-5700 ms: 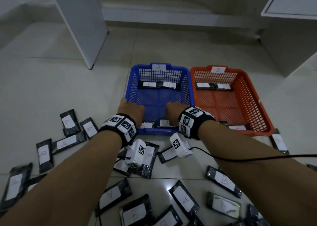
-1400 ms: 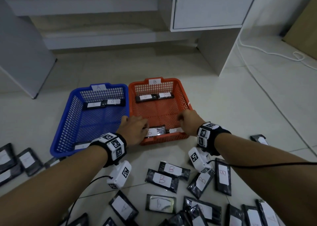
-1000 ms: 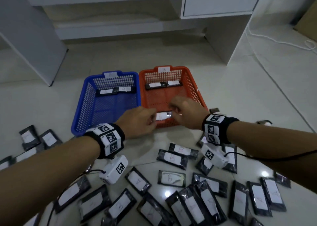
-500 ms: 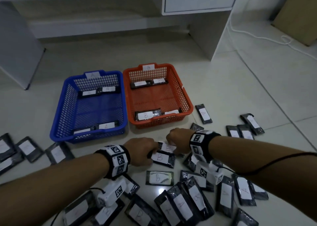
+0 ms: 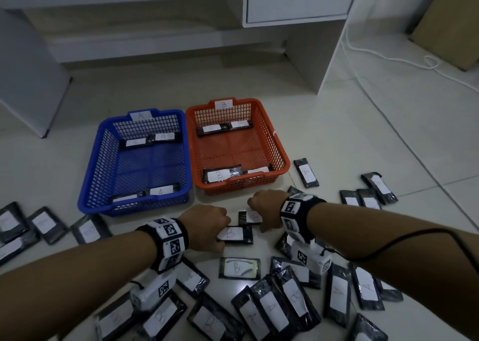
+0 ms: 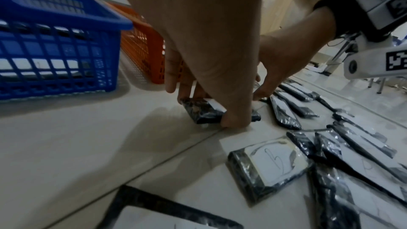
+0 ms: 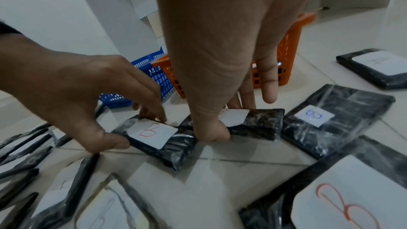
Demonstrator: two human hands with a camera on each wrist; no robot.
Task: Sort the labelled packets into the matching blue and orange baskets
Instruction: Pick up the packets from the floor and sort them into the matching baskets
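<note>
Packets lie scattered on the tiled floor, and the orange basket point(image 5: 281, 156) serves as the landmark for all of them. Left of it, touching side to side, stands the blue basket point(image 5: 90, 174), tagged A and holding four packets along its far and near walls; the orange one is tagged B and holds four likewise. Just in front of the orange basket's near wall, the left hand point(image 5: 207, 230) has its thumb and fingers curled round the left end of a B packet point(image 5: 234, 234), thumb on the near edge and fingertips on the far edge, with the packet resting on the floor. Its long axis runs left to right, parallel to that near wall. Right of it, and a little closer to the orange basket, the right hand point(image 5: 264, 207) pinches a second packet point(image 5: 250, 216) the same way, thumb at the near edge and fingers over the far edge; its letter is mostly hidden under the thumb. Both packets lie directly under the fingers, between thumb and fingertips, so a straight lift would seem enough, followed by a short carry forward over the near wall. The right hand is nearer the orange basket.
</note>
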